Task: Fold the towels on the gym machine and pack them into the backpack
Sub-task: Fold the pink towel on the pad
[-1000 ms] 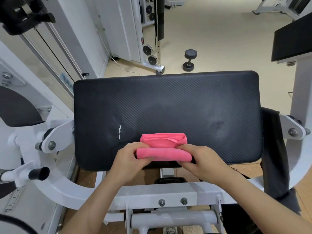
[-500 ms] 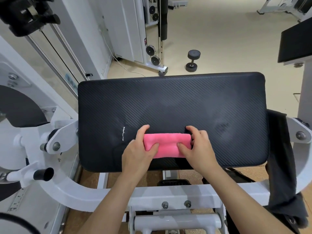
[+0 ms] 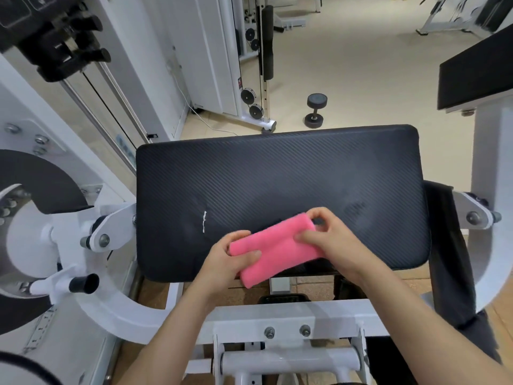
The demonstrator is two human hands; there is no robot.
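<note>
A pink towel [image 3: 273, 251], folded into a small thick rectangle, is held tilted over the near edge of the black padded seat [image 3: 277, 176] of the gym machine. My left hand [image 3: 230, 259] grips its lower left end. My right hand [image 3: 330, 240] pinches its upper right end. A black fabric item [image 3: 447, 259], possibly the backpack or a towel, hangs at the right side of the machine; I cannot tell which.
The white machine frame [image 3: 277, 315] runs below the pad, with a black-tipped handle [image 3: 83, 283] at the left. A dumbbell [image 3: 315, 109] lies on the beige floor beyond the pad. A cable tower [image 3: 255, 79] stands at the back left.
The towel went from being rolled over at the pad's near edge to a flat folded packet, and now both hands have lifted it and turned it at an angle.
</note>
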